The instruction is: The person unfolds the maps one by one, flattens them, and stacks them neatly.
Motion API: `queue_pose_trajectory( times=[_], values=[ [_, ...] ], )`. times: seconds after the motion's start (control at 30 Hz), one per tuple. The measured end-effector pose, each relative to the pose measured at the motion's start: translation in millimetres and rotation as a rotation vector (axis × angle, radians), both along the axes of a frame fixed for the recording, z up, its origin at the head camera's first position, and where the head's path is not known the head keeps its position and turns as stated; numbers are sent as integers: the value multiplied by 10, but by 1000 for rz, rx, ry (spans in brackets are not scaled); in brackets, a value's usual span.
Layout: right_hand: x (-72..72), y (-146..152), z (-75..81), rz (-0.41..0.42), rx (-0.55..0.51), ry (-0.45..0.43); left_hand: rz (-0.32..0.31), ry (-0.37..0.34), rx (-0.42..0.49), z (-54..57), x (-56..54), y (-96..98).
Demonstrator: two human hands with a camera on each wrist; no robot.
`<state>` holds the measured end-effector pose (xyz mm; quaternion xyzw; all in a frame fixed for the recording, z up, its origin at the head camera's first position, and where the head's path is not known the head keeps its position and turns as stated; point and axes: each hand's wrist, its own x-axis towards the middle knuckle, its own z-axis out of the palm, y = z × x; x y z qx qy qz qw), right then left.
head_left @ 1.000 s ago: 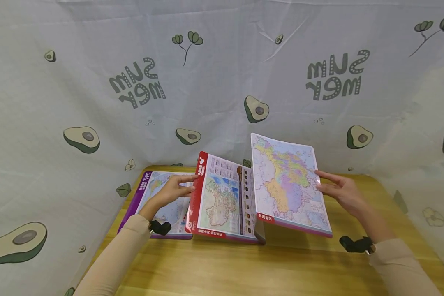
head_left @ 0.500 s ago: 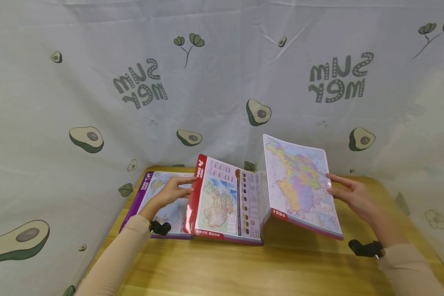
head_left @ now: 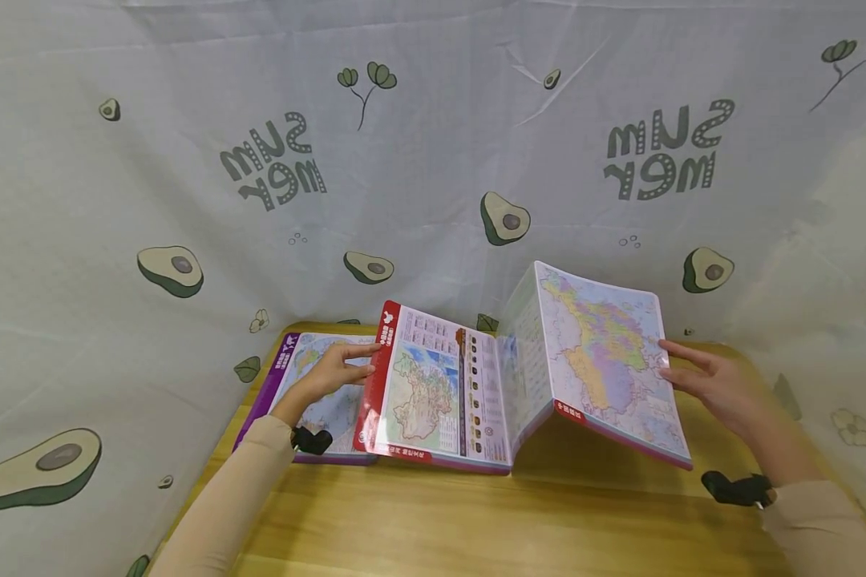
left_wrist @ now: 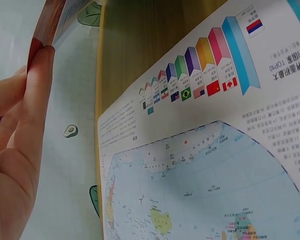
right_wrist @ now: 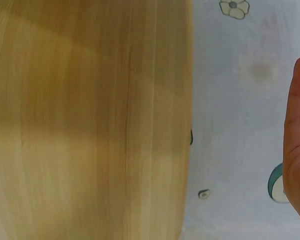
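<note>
A folding map [head_left: 433, 393] with a red left edge stands partly unfolded in the head view, its panels raised in a zigzag. My left hand [head_left: 328, 375] pinches its red edge between thumb and fingers; the left wrist view shows that hand [left_wrist: 20, 135] at the map's edge, top left. On the far side, my right hand [head_left: 714, 385] pinches the right edge of the raised panel [head_left: 606, 344]. Under the left part lies a second map with a purple edge [head_left: 270, 385], flat on the table. In the right wrist view only part of the right hand [right_wrist: 297, 145] shows.
Both maps are over a wooden table [head_left: 433, 521] with rounded far corners. A white curtain [head_left: 418, 144] printed with avocados hangs close behind the table and along its sides. Black wrist straps [head_left: 736, 487] sit on both forearms.
My right hand has moved to the right with the map's right panel, and the fold between the panels has widened to show another panel. My left hand has barely shifted.
</note>
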<state>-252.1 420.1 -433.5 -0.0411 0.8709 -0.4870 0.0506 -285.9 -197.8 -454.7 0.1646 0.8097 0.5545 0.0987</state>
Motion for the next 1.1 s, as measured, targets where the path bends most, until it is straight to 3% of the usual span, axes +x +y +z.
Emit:
queue_pose_trajectory(
  times=[0.23,0.5,0.93,1.1],
  values=[
    [31,147,1,2,-18,49,14,4,-20,0,-5,-54],
    [148,114,71,-35,133,50,57,-20,-40,-21,-22,-121],
    [123,248,-23,-13,63,39,130,9,-137,-110,-29,-264],
    [140,276,-3,-21,114,27,127,9,-134,-126,-24,-314]
  ],
)
